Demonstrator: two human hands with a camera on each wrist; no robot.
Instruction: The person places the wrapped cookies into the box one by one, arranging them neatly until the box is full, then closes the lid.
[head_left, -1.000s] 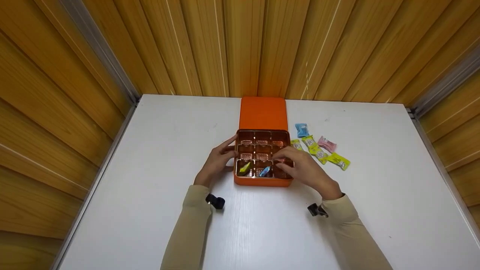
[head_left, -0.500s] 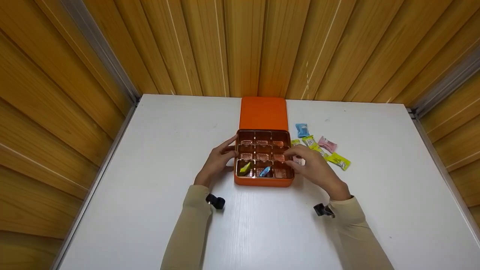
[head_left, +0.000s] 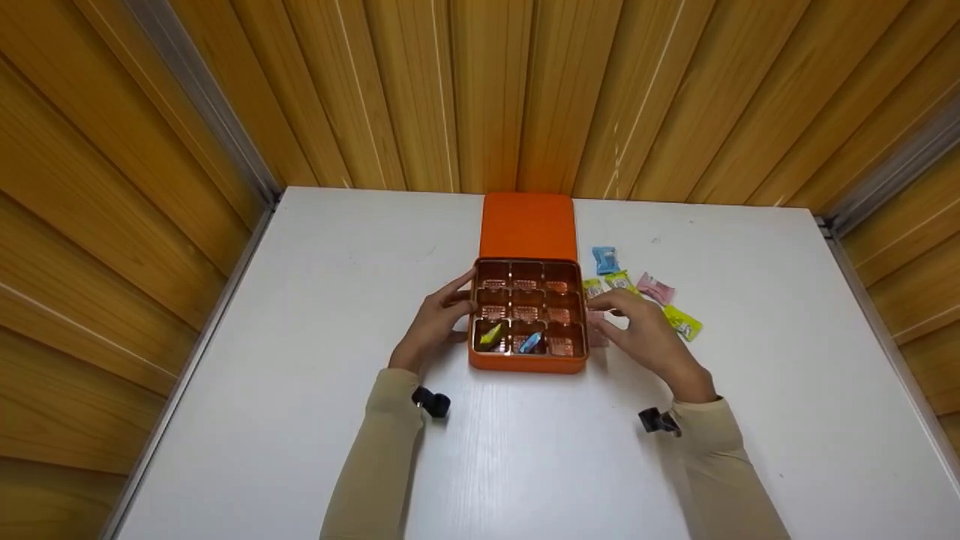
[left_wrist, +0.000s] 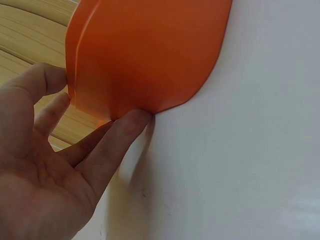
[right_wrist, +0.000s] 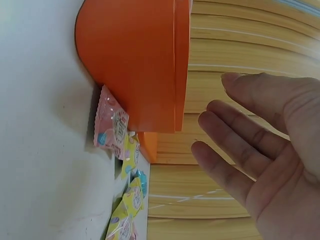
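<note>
The right hand (head_left: 649, 334), empty with fingers loosely extended and thumb apart, hangs just beside the right side of an orange box (head_left: 529, 364), where a pink candy (right_wrist: 111, 125) rests on the white table (head_left: 525, 465), close against the wall. The left hand (head_left: 435, 322) touches the opposite side with fingertips and thumb, a brace best held firm. A clean pickup likely calls for pinching the wrapper's outer edge, clear of nearby yellow candies (right_wrist: 132, 197).
</note>
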